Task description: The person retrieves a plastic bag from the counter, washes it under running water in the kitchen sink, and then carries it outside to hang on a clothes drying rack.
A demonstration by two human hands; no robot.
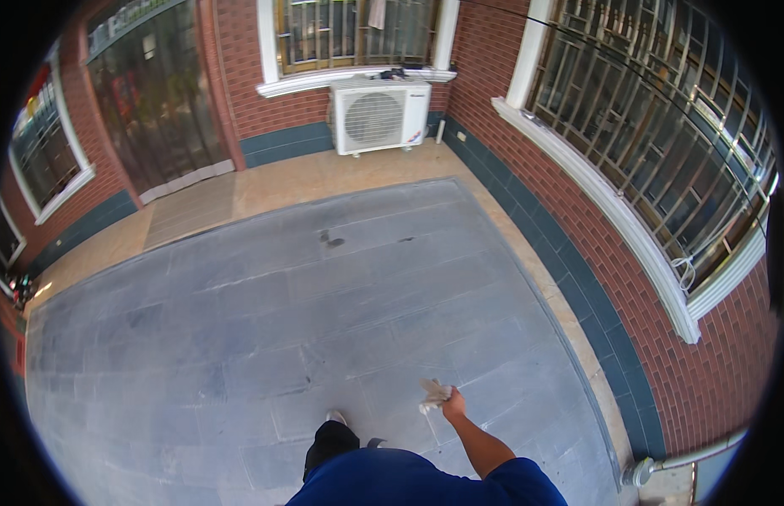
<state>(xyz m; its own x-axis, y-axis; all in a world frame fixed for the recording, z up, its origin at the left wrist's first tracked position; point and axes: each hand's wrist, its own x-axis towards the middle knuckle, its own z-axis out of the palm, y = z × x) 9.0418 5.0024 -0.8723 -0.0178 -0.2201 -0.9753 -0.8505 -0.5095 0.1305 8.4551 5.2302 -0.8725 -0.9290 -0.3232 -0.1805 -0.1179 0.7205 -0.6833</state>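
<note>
In my right hand (454, 405) I hold a bunched pair of light grey-white cloth gloves (435, 393), or a similar cloth, out to my right above the paving. Its loose ends stick out past my fingers. My left hand is out of view. Below me is grey stone paving (272, 303), and one of my shoes (336, 416) shows ahead of my dark trouser leg (329, 446).
A white air-conditioner outdoor unit (379, 117) stands on the tan stone border beneath a barred window (357, 31). A plastic strip curtain (161, 101) hangs in the doorway. Along the right runs a brick wall (594, 234) with another barred window (651, 120) and a projecting white sill (594, 196).
</note>
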